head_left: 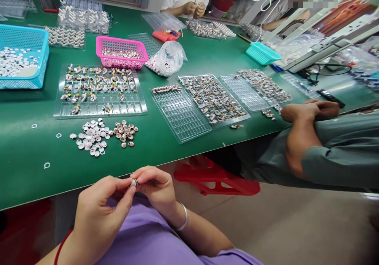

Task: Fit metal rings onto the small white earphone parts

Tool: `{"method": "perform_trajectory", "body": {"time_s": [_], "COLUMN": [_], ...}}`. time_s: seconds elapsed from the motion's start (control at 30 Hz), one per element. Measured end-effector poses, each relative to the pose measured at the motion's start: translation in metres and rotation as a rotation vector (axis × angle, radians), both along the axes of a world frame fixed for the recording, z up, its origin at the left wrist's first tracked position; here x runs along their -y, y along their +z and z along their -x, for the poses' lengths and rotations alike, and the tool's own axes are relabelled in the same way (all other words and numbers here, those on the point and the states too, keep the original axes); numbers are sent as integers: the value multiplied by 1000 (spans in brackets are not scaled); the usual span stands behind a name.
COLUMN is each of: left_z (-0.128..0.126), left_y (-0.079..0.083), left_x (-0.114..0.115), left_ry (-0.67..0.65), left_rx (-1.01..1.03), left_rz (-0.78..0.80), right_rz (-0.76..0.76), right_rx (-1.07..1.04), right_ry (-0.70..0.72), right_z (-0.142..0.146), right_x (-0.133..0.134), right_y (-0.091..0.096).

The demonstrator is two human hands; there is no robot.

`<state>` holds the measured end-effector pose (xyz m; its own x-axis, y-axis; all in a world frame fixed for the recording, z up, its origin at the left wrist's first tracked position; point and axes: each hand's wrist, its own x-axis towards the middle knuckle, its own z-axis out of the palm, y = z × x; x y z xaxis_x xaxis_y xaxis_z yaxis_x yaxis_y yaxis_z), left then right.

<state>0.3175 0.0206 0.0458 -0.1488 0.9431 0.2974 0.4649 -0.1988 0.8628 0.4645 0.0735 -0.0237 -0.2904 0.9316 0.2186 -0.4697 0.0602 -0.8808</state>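
Observation:
My left hand (100,209) and my right hand (156,188) meet just below the green table's front edge, over my purple lap. Together their fingertips pinch one small round grey-white part (134,182). On the table in front of them lie a loose pile of white caps (92,137) and a smaller pile of brownish round parts (125,132). Behind the piles lies a clear compartment tray (99,91) partly filled with small assembled pieces.
A pink basket (122,52) and a blue basket (20,56) stand farther back. More clear trays (180,113) and a plastic bag (167,58) lie to the right. A co-worker's arms (308,131) rest at the right; another person's hands (194,8) work across the table. A red stool (216,178) stands below.

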Motion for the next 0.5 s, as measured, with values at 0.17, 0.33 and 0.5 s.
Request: {"method": "perform_trajectory", "body": {"time_s": [0.17, 0.33, 0.5], "left_z": [1, 2, 3], "left_y": [-1, 0, 0], "left_x": [1, 0, 1], "left_ry": [5, 9, 3], "left_rx": [-16, 7, 30], "left_rz": [8, 16, 42], "right_rz": [-107, -276, -370], "right_rx": [96, 210, 277], "right_ry": [-49, -101, -126], "right_z": [-1, -3, -6], "right_x": [-1, -2, -2], "right_y": [4, 11, 11]}}
